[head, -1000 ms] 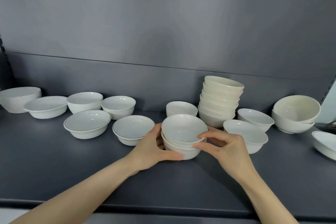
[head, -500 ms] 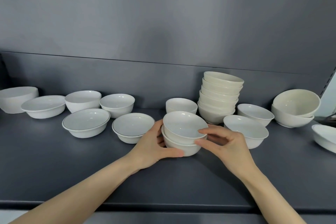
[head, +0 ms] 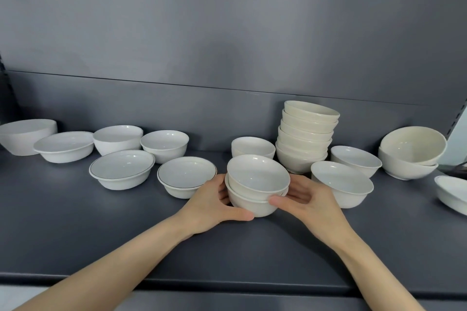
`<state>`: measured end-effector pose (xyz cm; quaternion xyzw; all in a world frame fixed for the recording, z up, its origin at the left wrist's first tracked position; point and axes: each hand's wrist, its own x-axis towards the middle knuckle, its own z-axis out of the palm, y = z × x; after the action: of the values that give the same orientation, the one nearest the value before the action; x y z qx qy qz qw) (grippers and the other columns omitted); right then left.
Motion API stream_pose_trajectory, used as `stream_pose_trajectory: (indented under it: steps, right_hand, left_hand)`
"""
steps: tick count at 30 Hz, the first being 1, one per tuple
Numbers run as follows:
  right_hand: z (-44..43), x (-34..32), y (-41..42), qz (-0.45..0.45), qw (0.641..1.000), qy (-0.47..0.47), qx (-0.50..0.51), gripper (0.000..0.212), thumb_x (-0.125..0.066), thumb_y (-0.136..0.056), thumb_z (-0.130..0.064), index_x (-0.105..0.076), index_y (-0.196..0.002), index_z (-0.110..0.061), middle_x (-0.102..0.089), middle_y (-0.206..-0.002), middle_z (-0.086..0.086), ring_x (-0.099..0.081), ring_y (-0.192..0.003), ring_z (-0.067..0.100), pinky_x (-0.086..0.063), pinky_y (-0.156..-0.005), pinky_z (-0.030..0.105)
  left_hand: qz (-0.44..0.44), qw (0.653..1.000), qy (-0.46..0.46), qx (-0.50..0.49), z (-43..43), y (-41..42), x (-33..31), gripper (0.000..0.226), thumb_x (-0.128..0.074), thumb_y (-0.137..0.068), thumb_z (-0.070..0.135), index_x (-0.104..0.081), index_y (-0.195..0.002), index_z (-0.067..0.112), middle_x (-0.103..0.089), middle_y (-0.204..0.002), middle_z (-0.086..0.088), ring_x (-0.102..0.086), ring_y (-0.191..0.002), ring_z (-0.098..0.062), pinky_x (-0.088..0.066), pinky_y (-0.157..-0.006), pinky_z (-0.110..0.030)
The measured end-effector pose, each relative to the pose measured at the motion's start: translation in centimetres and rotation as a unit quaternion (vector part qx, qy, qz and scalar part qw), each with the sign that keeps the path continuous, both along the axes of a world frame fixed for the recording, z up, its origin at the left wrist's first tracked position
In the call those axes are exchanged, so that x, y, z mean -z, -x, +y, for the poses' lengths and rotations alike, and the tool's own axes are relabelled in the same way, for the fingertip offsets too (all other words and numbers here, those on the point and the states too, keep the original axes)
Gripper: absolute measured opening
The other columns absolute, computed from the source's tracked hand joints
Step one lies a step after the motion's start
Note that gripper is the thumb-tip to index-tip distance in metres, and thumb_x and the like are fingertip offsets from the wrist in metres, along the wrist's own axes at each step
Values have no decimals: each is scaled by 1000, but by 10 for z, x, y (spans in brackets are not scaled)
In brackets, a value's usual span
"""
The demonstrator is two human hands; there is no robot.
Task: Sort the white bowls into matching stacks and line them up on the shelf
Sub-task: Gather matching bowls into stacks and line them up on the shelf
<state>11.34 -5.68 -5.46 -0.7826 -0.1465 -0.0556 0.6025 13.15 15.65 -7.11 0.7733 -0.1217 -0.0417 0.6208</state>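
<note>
Two nested white bowls [head: 256, 184] sit at the middle front of the dark grey shelf [head: 75, 230], the upper one tilted to the left. My left hand [head: 212, 206] wraps the lower bowl's left side, thumb across its front. My right hand [head: 309, 198] holds the right side, thumb on the lower bowl's rim. Behind stands a tall stack of cream bowls [head: 304, 136], with a single white bowl [head: 252, 147] to its left.
Two dark-rimmed bowls [head: 121, 168] [head: 186, 176] lie left of my hands, with several more white bowls behind them. To the right are two shallow white bowls [head: 341, 183] [head: 355, 160], a stacked cream pair [head: 410, 153] and a bowl at the right edge [head: 452, 192].
Both hands have stayed on the nested pair. The upper bowl has tipped a little more, and my right thumb has come down onto the lower bowl's rim.
</note>
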Motion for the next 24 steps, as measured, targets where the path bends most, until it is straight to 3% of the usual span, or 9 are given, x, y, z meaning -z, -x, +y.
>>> stream_pose_trajectory:
  steps: [3,7,11,14,17,19,21,24]
  right_hand:
    - [1,-2,0,-7,1000,-3,-1,42,-82,-68,-13,-68,-107,-24,-74,-102,-15,-68,-99,3,-51,-77,11]
    - [5,-12,2,-34,999,-37,-5,48,-80,-57,-21,-69,-103,-17,-75,-97,-11,-70,-94,5,-52,-74,11]
    - [23,-39,1,-66,997,-37,-34,42,-80,-57,-20,-71,-99,-17,-76,-94,-10,-70,-90,5,-52,-74,12]
    - [47,-57,-11,-84,995,-33,-52,37,-81,-62,-14,-71,-98,-16,-76,-93,-9,-71,-89,4,-52,-72,11]
    - [79,-66,-29,-89,993,-46,-61,41,-81,-58,-20,-71,-97,-15,-76,-91,-9,-71,-89,5,-53,-71,13]
    - [101,-67,-44,-88,993,-50,-67,34,-82,-62,-11,-70,-93,-18,-76,-87,-12,-71,-86,3,-52,-70,11]
    - [124,-66,-58,-85,992,-59,-67,32,-81,-65,-2,-69,-91,-18,-76,-84,-13,-71,-84,2,-51,-70,11]
    - [155,-63,-82,-85,993,-59,-51,32,-83,-65,-5,-69,-89,-21,-76,-86,-9,-72,-87,8,-55,-76,19]
  left_hand:
    - [-10,1000,5,-17,0,6,-3,58,-86,-59,-5,-59,-107,15,-71,-105,8,-67,-97,-2,-52,-80,-15]
    - [-37,998,27,-46,4,19,-14,59,-87,-57,-5,-61,-106,11,-73,-105,4,-69,-95,-6,-52,-75,-14]
    - [-80,994,31,-71,24,31,-37,54,-88,-57,0,-64,-103,16,-73,-99,8,-69,-90,-3,-51,-72,-12]
    - [-115,989,8,-88,51,26,-55,54,-90,-55,7,-64,-100,21,-73,-95,13,-68,-88,-1,-53,-72,-13]
    - [-133,987,-19,-91,85,7,-66,60,-92,-52,12,-62,-104,17,-73,-99,8,-68,-93,-5,-55,-81,-20]
    - [-139,985,-47,-88,109,-10,-69,66,-94,-49,19,-61,-106,17,-73,-100,8,-68,-94,-5,-54,-83,-24]
    - [-151,980,-94,-89,133,-28,-69,66,-93,-53,25,-59,-110,20,-71,-100,12,-65,-95,1,-49,-83,-19]
    - [-161,969,-160,-93,163,-57,-70,73,-91,-51,41,-57,-114,25,-65,-104,19,-57,-103,3,-43,-84,-16]
